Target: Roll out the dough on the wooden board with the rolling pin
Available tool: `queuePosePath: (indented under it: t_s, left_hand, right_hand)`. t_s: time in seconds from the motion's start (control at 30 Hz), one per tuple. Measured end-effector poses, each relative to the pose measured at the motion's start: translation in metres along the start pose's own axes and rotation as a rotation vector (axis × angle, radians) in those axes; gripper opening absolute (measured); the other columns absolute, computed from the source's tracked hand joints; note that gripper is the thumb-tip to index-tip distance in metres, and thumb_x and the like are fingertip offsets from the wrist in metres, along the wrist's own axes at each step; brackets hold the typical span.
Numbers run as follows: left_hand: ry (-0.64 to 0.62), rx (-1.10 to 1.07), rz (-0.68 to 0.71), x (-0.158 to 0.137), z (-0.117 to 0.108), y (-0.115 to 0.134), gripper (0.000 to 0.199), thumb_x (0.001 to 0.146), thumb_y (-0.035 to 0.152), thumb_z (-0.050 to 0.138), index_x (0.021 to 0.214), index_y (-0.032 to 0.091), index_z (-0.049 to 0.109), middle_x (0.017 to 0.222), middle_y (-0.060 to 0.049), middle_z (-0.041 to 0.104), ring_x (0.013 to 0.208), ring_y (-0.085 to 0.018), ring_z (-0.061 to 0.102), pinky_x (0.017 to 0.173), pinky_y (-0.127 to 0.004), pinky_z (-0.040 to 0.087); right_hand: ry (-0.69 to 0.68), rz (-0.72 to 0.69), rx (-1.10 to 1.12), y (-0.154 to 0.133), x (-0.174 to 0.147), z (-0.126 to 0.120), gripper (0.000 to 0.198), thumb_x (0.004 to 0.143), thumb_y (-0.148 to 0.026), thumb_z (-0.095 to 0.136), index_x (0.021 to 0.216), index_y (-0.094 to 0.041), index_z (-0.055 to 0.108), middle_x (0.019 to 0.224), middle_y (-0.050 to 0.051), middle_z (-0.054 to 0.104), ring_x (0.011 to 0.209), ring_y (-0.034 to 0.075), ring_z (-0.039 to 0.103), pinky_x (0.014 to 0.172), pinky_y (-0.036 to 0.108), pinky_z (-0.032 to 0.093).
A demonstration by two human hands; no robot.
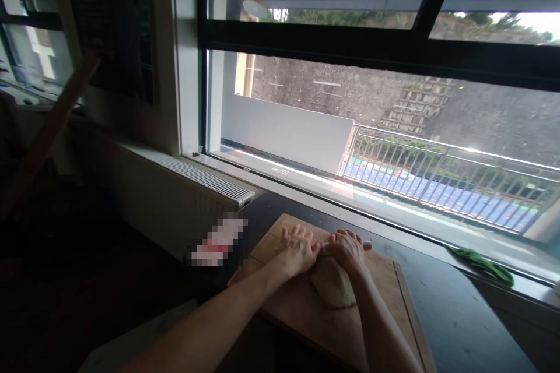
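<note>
A wooden rolling pin [367,245] lies across the far part of a flattened piece of pale dough [331,285]. My left hand [298,249] rests over the pin's left part, fingers curved forward over it. On the other side my right hand [347,248] is closed over the pin, whose right end sticks out past the fingers. Much of the pin is hidden under both hands. Beneath the dough is a wooden board [301,326], and my right forearm covers part of the dough's right edge.
The board lies on a dark table [459,303] against a window sill. A green cloth [483,265] sits at the right by the sill. Left of the board is a blurred-out pink and red item [221,242]. A white radiator [175,178] runs along the wall.
</note>
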State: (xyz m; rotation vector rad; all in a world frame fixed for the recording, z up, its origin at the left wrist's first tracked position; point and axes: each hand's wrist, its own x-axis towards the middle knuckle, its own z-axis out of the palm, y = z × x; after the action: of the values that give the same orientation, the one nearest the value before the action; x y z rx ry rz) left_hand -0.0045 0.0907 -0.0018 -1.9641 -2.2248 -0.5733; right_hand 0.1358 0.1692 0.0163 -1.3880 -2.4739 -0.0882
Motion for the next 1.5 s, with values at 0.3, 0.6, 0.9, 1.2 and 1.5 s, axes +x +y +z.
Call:
queuePosePath:
  t_s: [0.3,0.6,0.9,1.2,1.5]
  left_hand:
    - [-0.075,-0.009,-0.02,0.021,-0.002,-0.013,0.055,0.091,0.054,0.022,0.107,0.023,0.064,0.127,-0.011,0.056,0.124,-0.032,0.039,0.102,-0.058,0.023]
    - [0.001,-0.101,0.097,-0.007,-0.017,-0.002,0.045,0.093,0.046,0.025,0.102,0.027,0.065,0.111,-0.004,0.067,0.116,-0.027,0.049,0.1,-0.051,0.028]
    - [-0.011,-0.05,0.129,0.011,-0.015,0.007,0.051,0.093,0.043,0.023,0.09,0.021,0.069,0.104,-0.009,0.068,0.109,-0.026,0.053,0.098,-0.047,0.03]
    - [-0.102,-0.018,0.119,0.033,-0.012,0.029,0.048,0.091,0.04,0.029,0.086,0.017,0.07,0.105,-0.015,0.067,0.108,-0.03,0.051,0.096,-0.053,0.028]
    - [-0.003,-0.099,0.283,-0.001,-0.024,0.015,0.042,0.093,0.031,0.028,0.083,0.021,0.067,0.098,-0.006,0.069,0.104,-0.024,0.052,0.097,-0.045,0.028]
  right_hand:
    - [0.0,0.009,-0.024,-0.005,0.002,0.001,0.037,0.094,-0.026,0.031,0.079,-0.02,0.065,0.092,0.006,0.066,0.092,0.017,0.056,0.084,0.03,0.03]
    - [0.213,0.042,-0.073,-0.011,-0.074,-0.02,0.031,0.096,-0.029,0.032,0.102,-0.025,0.062,0.105,0.006,0.063,0.1,0.018,0.054,0.093,0.033,0.035]
    - [0.169,0.051,-0.117,-0.013,-0.11,-0.029,0.026,0.092,-0.036,0.049,0.113,-0.024,0.057,0.121,0.007,0.054,0.1,0.016,0.056,0.086,0.036,0.049]
    - [0.134,0.094,-0.138,-0.008,-0.103,-0.028,0.029,0.091,-0.038,0.05,0.115,-0.022,0.055,0.122,0.007,0.054,0.1,0.017,0.056,0.086,0.038,0.048]
    - [0.207,0.105,-0.118,-0.013,-0.139,-0.022,0.042,0.091,-0.023,0.032,0.126,-0.035,0.051,0.116,0.006,0.06,0.111,0.027,0.053,0.093,0.04,0.038]
